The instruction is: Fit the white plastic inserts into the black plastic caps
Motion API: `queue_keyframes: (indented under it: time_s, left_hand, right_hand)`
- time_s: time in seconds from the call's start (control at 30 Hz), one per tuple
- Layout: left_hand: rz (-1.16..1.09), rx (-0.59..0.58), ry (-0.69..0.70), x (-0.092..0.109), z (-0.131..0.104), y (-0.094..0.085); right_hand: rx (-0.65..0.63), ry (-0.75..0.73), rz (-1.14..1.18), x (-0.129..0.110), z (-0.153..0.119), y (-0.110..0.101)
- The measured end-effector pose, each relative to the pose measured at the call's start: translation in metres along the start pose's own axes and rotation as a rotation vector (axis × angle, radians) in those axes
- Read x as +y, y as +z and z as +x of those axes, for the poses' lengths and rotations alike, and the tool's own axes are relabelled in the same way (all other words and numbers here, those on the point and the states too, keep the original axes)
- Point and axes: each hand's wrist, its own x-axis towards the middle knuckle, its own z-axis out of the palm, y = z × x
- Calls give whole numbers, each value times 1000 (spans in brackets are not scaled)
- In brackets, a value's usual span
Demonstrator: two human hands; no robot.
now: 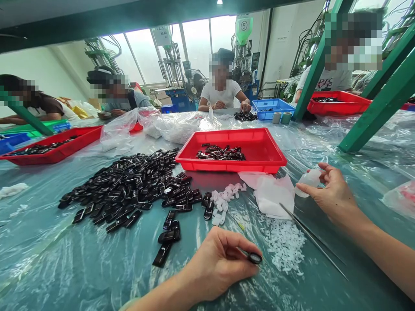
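Observation:
My left hand (227,261) pinches a small black part (254,258) low in the middle of the head view. At the right, my right hand (327,190) has its fingers round a small translucent white bottle (309,182). Metal tweezers (313,237) lie below that hand, their tips on a white cloth (275,196). Tiny clear pieces (285,246) are scattered between the hands. Larger white pieces (223,201) lie above my left hand, beside a big heap of black parts (129,185). A few black parts (169,237) sit apart from the heap.
Behind the heap stands a red tray (266,164) holding black parts. Another red tray (55,155) is at the left. Green posts (376,108) rise at the right. A person (223,93) sits opposite, with others at both sides. Clear plastic covers the table (106,272).

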Motion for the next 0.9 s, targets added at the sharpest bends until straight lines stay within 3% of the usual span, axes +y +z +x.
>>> queue_keyframes:
  time_s: [0.17,0.23,0.3,0.43,0.57,0.67,0.9]
  left_hand:
    - [16,2,-42,0,1,1]
    - [19,11,-73,-1,1,1]
    - [8,29,-99,-1,2,2]
    - [-53,50,-115,1,1,4]
    - [-106,4,-105,-1,0,5]
    - [-85,-8,-118,-7,3,4]
    - [-89,-32,-98,-15,6,4]
  right_hand:
    - [148,-108,-107,-36,-3,-13]
    - [152,-191,-117,-55,-10,-16]
    - [58,-299,-101,-74,-21,-16]
    - [-308,-515,-75,-101,-40,-7]
    - [-591,-589,-149,-111,-45,14]
    - [-663,-561,-266,-114,-41,34]
    - [-670,-474,-443,-128,-33,69]
